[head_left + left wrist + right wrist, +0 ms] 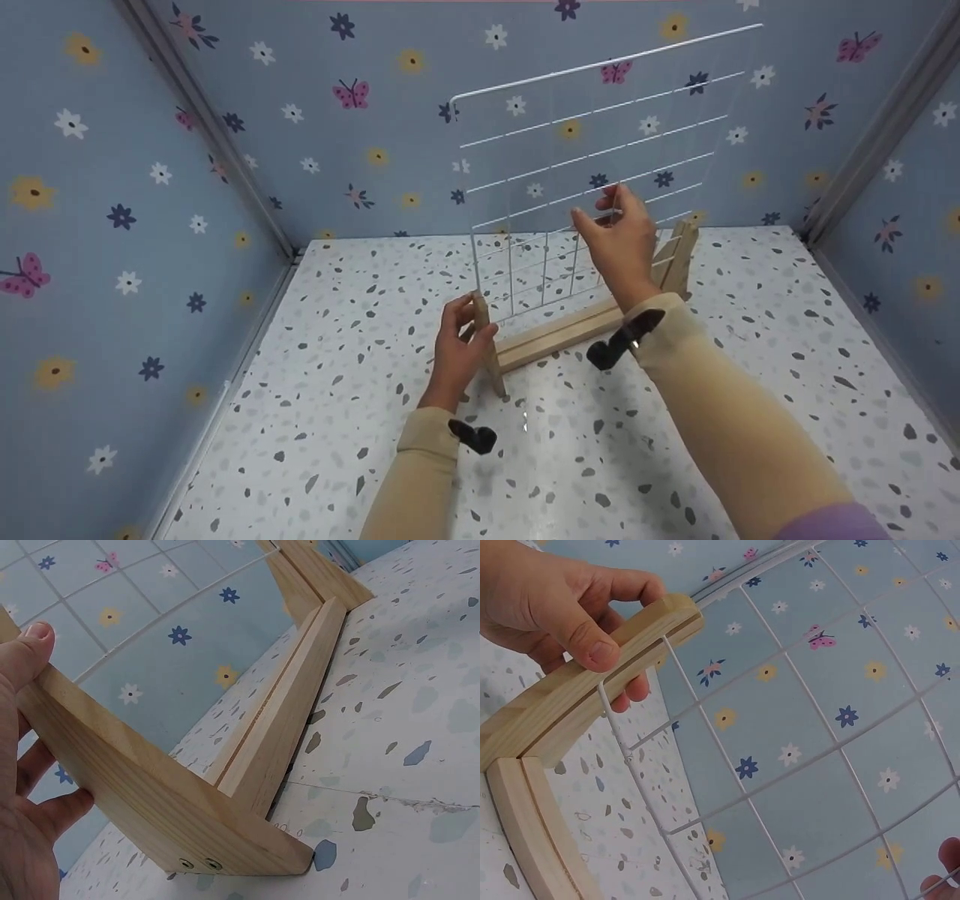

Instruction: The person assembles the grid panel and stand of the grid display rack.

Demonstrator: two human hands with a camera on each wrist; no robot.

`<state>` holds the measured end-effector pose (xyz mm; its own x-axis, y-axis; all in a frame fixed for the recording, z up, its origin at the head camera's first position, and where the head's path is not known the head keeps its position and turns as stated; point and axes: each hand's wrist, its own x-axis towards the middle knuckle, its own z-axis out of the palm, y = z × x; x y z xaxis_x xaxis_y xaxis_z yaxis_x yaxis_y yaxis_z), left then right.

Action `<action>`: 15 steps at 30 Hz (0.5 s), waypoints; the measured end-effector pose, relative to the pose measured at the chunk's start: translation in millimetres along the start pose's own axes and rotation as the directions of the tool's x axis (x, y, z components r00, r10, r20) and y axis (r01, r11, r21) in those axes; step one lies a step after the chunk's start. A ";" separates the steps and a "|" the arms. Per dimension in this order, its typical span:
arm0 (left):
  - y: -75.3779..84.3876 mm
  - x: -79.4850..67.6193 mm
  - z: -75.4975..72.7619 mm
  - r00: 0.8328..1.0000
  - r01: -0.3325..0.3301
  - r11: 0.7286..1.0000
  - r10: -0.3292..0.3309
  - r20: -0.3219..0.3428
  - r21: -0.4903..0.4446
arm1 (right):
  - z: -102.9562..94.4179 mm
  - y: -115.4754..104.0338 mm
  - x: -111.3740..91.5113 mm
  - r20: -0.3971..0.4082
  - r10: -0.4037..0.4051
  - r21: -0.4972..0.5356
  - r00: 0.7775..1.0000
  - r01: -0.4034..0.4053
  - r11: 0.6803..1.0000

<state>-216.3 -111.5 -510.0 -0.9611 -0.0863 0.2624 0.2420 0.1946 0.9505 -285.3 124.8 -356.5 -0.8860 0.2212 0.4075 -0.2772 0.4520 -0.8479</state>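
A white wire grid (551, 174) stands tilted over a pale wooden stand (562, 337), which has a grooved base rail and two side posts. My left hand (460, 349) grips the top of the left post (150, 765), thumb on one side and fingers on the other. In the head view my right hand (622, 244) holds the grid near its middle, its fingers at the wires. Only some of its fingertips (945, 874) show in the right wrist view. There the grid's side edge meets the groove in the left post (652, 626), its lower wire above the rail.
The stand rests on a white speckled surface (337, 442). A blue wall (420, 75) with flowers and butterflies rises behind, with side panels at left and right. Each wrist wears a black clip-like piece (626, 337) over a beige sleeve.
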 end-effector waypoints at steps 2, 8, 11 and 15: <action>0.3 0.1 -0.2 1.000 -0.008 1.000 0.008 0.000 -0.002 | -0.3 1.0 0.1 0.000 0.000 0.003 1.000 0.000 1.000; -1.0 -0.3 -0.1 1.000 -0.019 1.000 0.019 0.015 -0.003 | -0.3 6.1 -1.0 -0.005 0.048 0.034 0.999 -0.048 0.998; -1.6 -1.0 -0.1 1.000 -0.023 1.000 0.023 0.011 -0.006 | 0.3 7.9 -2.0 0.001 0.054 0.028 0.999 -0.054 0.998; -0.9 -0.1 0.7 1.000 -0.028 1.000 0.028 -0.001 -0.008 | 2.0 10.2 -3.0 0.001 0.023 0.018 1.000 -0.023 1.000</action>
<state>-216.5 -111.0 -511.0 -0.9538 -0.0822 0.2891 0.2699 0.1895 0.9441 -286.2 127.0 -367.1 -0.8924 0.2305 0.3878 -0.2636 0.4314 -0.8628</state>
